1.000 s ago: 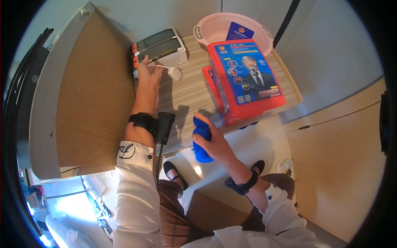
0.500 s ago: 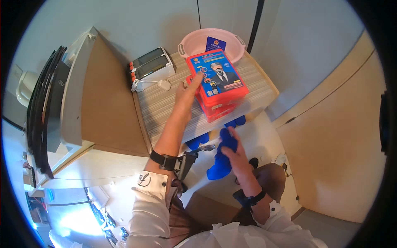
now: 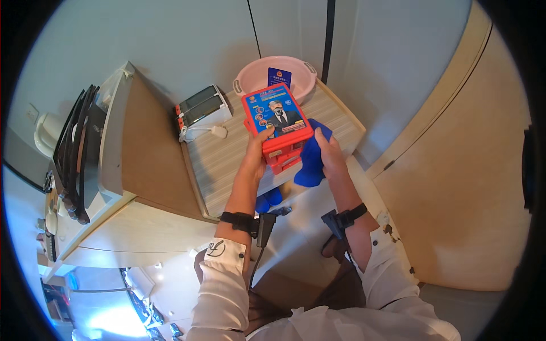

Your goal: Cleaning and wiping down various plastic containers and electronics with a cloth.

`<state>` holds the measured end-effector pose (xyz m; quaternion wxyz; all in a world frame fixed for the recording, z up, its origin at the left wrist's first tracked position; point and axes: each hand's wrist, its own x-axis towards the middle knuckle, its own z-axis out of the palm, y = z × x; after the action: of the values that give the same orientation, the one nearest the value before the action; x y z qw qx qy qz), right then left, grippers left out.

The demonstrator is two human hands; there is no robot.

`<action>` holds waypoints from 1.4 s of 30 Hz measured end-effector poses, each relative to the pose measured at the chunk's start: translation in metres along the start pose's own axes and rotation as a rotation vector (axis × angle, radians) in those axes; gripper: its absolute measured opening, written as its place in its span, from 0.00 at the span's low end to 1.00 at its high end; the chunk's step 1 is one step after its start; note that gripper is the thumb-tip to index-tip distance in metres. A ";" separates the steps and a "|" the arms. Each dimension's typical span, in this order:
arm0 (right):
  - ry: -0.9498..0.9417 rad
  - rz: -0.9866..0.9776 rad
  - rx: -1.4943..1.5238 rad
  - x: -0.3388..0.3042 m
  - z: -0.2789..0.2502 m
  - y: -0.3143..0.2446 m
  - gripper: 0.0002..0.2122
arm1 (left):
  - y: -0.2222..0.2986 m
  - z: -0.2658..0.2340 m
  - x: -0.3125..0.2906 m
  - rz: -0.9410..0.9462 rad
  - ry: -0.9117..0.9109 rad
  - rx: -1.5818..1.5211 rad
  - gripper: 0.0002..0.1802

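A red plastic box (image 3: 296, 135) with a blue picture label on its lid lies on top of another red box (image 3: 282, 163). My left hand (image 3: 257, 152) grips the upper box at its near left corner, the thumb on the lid and the other fingers mostly hidden. In my right hand (image 3: 331, 154) is a blue cloth (image 3: 309, 165), closed between thumb and fingers. Part of the cloth touches the upper box's right edge, and the rest hangs below the hand.
Both boxes rest on a striped wood-look tabletop (image 3: 213, 165). Behind them stands a pink basin (image 3: 250, 79) with a dark blue card (image 3: 278, 75). To the left are a white and black appliance (image 3: 206, 111) and a white plug (image 3: 218, 132). Blue slippers (image 3: 268, 200) show below the table edge.
My right hand has brought the blue cloth up from below the table edge to the upper box's right side. My left hand has slid from the lid's left edge to the near corner.
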<state>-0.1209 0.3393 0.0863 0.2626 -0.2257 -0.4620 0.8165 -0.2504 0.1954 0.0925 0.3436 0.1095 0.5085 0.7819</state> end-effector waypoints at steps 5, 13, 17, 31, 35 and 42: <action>-0.129 -0.326 -0.168 -0.001 0.000 0.010 0.20 | -0.004 0.009 -0.014 -0.063 0.026 -0.156 0.29; -0.243 -0.444 -0.514 -0.101 0.030 -0.016 0.22 | -0.026 -0.030 -0.089 -0.038 -0.164 -0.365 0.33; -0.374 -0.580 -0.605 -0.177 0.036 -0.024 0.23 | -0.039 -0.048 -0.159 0.096 -0.067 -0.628 0.34; -0.370 -0.151 -0.106 -0.282 0.026 -0.098 0.22 | -0.047 -0.076 -0.299 0.332 -0.061 -0.830 0.40; -0.460 -0.622 -0.387 -0.297 0.055 -0.133 0.25 | -0.044 -0.072 -0.312 0.287 -0.159 -0.794 0.39; -0.549 -1.154 -1.141 -0.322 0.116 -0.087 0.36 | -0.063 -0.062 -0.324 0.248 -0.180 -0.895 0.36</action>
<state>0.0725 0.0980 0.2574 0.3620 0.1530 -0.8920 0.2234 -0.0161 -0.0440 0.0669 0.3039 0.0780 0.0728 0.9467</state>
